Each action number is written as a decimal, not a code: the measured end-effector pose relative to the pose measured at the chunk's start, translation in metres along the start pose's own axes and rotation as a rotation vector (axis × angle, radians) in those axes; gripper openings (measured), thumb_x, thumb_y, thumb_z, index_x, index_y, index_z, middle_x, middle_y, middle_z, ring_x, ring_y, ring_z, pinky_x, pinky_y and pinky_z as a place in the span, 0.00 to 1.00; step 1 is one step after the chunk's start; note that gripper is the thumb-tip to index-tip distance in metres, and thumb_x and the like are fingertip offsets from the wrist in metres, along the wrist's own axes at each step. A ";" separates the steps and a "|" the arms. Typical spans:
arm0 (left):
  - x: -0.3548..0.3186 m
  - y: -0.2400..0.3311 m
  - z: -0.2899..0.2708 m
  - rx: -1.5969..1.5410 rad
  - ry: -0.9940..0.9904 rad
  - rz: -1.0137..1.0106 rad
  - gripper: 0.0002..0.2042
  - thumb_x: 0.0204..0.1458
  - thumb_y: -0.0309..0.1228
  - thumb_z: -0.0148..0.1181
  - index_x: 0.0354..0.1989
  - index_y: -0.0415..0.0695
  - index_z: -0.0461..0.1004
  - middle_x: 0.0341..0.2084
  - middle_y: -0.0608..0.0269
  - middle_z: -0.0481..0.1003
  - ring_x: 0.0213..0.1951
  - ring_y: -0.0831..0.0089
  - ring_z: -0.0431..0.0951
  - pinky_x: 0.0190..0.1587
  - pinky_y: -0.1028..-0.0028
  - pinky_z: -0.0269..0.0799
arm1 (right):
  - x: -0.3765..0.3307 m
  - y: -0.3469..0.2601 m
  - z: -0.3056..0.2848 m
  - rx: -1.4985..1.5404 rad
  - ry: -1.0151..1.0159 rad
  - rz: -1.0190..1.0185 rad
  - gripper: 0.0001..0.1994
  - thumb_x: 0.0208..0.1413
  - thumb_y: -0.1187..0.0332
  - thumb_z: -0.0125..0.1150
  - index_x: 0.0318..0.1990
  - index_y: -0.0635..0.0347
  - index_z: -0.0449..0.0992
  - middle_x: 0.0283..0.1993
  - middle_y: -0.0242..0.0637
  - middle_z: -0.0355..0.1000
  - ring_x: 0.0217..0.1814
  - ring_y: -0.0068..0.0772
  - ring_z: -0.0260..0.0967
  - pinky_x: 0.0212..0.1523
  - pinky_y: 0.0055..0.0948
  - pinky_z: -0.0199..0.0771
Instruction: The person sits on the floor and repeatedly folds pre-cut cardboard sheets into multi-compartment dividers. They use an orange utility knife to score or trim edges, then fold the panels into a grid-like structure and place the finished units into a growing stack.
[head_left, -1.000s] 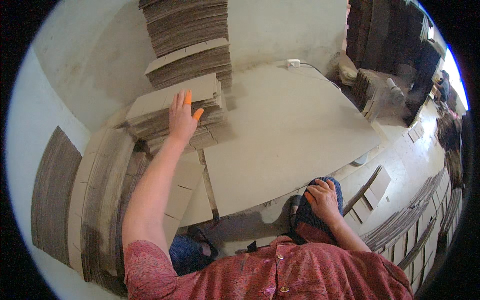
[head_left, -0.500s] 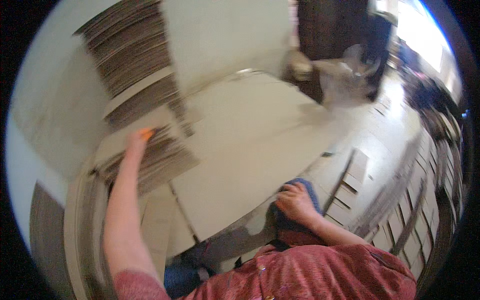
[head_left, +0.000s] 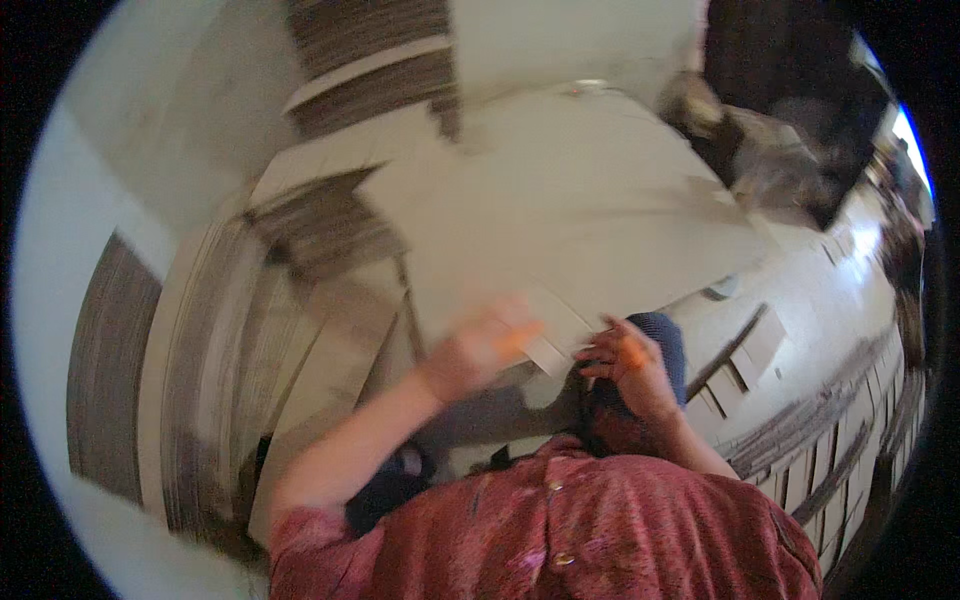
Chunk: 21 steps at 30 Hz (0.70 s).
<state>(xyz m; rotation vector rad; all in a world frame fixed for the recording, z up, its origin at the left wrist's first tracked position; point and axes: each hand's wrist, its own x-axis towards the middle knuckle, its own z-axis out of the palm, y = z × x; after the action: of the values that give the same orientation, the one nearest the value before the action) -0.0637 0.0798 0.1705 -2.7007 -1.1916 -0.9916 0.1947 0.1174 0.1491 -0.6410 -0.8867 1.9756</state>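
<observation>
My left hand (head_left: 488, 343) is over the near edge of the pale low tabletop (head_left: 560, 190), smeared by motion, with orange at its fingers. It appears closed on a thin pale sheet of card (head_left: 546, 355), whose corner juts past the table edge; the exact grip is blurred. My right hand (head_left: 632, 368) hovers by my raised knee in dark blue cloth (head_left: 660, 335), close to the card's right side. Its fingers are apart and bent, and a patch of orange shows on it. Nothing is visible in it.
A brown-edged stack (head_left: 330, 225) of sheets lies at the table's left, and a taller striped stack (head_left: 375, 55) rises behind it. Striped stacks stand further left. Pale pieces (head_left: 735, 385) lie in rows on the floor to the right. A clear plastic bag (head_left: 780, 160) sits at the back right.
My left hand has come from the stack at left toward the middle, and the pale card now shows beside it. The right hand has lifted from the knee with its fingers spreading. The view has shifted left.
</observation>
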 end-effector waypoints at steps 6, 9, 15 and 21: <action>-0.064 0.027 0.018 0.103 0.033 -0.247 0.22 0.47 0.34 0.60 0.51 0.41 0.69 0.51 0.51 0.67 0.53 0.53 0.67 0.55 0.61 0.63 | 0.005 0.010 -0.004 -0.133 0.125 -0.095 0.10 0.55 0.71 0.54 0.43 0.66 0.74 0.39 0.33 0.74 0.38 0.23 0.69 0.42 0.24 0.68; -0.094 -0.008 -0.027 0.530 -0.055 -0.771 0.29 0.43 0.40 0.64 0.54 0.41 0.66 0.52 0.51 0.66 0.54 0.50 0.65 0.55 0.59 0.63 | 0.005 0.002 -0.010 -0.613 0.184 -0.233 0.09 0.56 0.72 0.53 0.41 0.67 0.75 0.33 0.32 0.74 0.35 0.20 0.67 0.38 0.22 0.68; -0.150 -0.050 -0.076 0.665 -0.642 -1.255 0.13 0.47 0.35 0.56 0.37 0.39 0.73 0.35 0.50 0.74 0.38 0.54 0.75 0.39 0.60 0.72 | 0.004 0.005 -0.008 -1.028 0.102 -0.341 0.07 0.55 0.75 0.52 0.37 0.69 0.74 0.22 0.33 0.71 0.23 0.18 0.62 0.24 0.22 0.63; -0.113 -0.058 -0.098 0.448 -0.350 -1.084 0.07 0.45 0.29 0.53 0.28 0.39 0.74 0.25 0.48 0.75 0.29 0.53 0.76 0.33 0.59 0.71 | 0.004 -0.007 0.016 -1.027 -0.009 -0.566 0.07 0.55 0.71 0.54 0.34 0.68 0.74 0.20 0.39 0.69 0.21 0.19 0.61 0.23 0.22 0.61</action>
<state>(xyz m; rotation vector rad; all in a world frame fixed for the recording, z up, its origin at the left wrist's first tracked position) -0.2128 0.0207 0.1718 -1.8096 -2.6404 -0.1429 0.1849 0.1186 0.1640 -0.8010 -1.8592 0.9274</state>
